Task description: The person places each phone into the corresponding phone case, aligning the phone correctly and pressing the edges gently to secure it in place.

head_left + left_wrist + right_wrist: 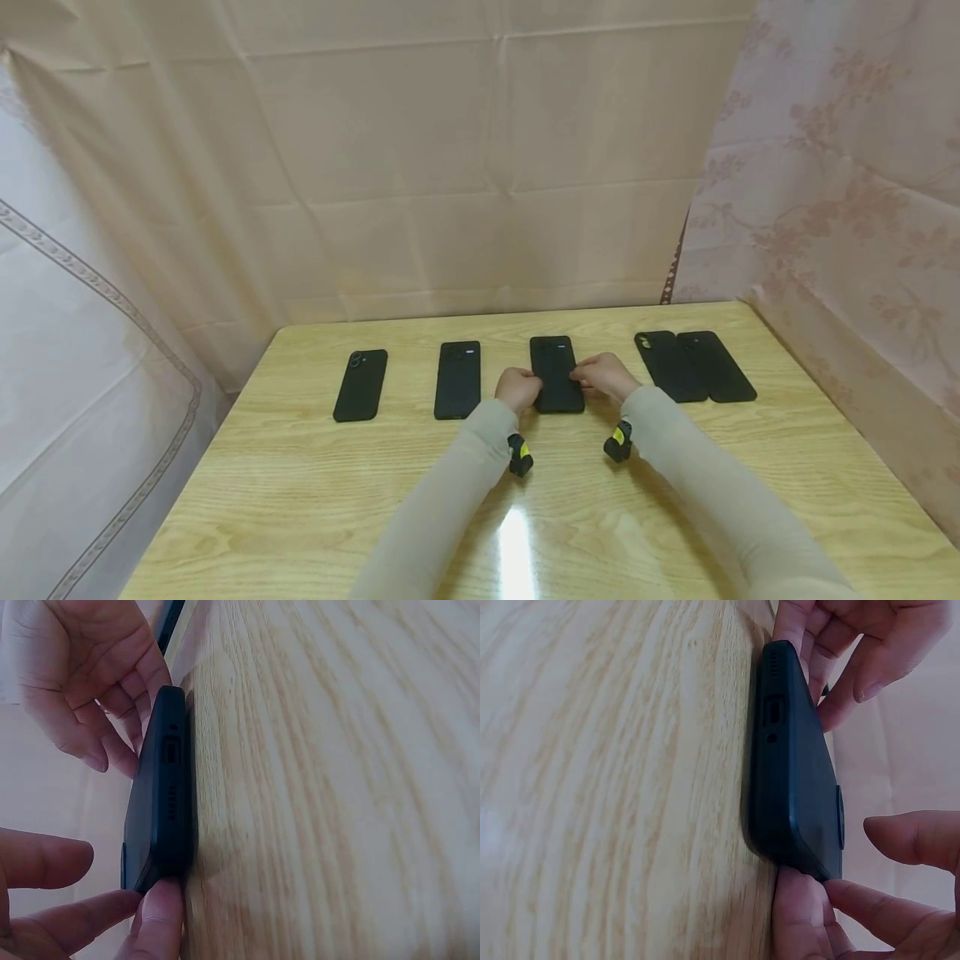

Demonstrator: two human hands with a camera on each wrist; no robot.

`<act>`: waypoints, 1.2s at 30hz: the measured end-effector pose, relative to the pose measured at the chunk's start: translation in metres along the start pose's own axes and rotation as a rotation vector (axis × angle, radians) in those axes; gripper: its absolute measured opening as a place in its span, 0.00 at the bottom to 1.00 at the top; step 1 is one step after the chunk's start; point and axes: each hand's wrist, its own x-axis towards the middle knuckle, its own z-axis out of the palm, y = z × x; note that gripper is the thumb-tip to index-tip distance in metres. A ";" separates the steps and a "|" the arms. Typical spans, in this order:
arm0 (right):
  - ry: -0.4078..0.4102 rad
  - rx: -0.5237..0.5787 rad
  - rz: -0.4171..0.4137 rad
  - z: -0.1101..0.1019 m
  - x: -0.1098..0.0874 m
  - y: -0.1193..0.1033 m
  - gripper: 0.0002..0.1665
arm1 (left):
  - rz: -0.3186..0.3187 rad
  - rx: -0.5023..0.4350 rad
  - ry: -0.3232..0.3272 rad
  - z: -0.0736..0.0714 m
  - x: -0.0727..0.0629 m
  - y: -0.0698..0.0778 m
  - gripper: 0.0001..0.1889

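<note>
Both hands are at a black phone (557, 377) that lies back side up on the wooden table. Its bottom edge, with charging port and speaker holes, faces the camera in both wrist views, and a raised camera ring shows on its back. My left hand (518, 388) grips the phone's left long edge, fingertips (159, 909) against its side near the tabletop. From the right, my right hand (606, 377) grips the opposite edge, its fingertips (799, 896) low on the side. One digit of each hand stands apart from the phone.
Left of the hands lie another black phone (457, 382) and, farther left, a black phone with two round lenses (361, 387). On the right, two thin black phone cases (670, 367) (717, 367) lie side by side. A beige curtain (450, 183) hangs behind the table (300, 500).
</note>
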 end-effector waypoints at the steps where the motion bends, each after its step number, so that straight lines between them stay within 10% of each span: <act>1: 0.001 0.002 0.003 -0.001 0.000 0.000 0.30 | 0.000 -0.001 -0.003 0.000 0.000 0.000 0.20; 21: -0.158 0.087 -0.151 -0.028 -0.008 0.014 0.31 | 0.053 -0.116 0.023 0.009 0.001 0.005 0.20; 30: -0.006 0.052 -0.193 -0.065 -0.024 0.026 0.34 | 0.244 -0.036 -0.088 0.024 -0.022 0.022 0.23; 36: 0.117 -0.053 -0.263 -0.099 -0.028 0.041 0.34 | 0.348 0.188 -0.220 0.039 -0.040 0.029 0.27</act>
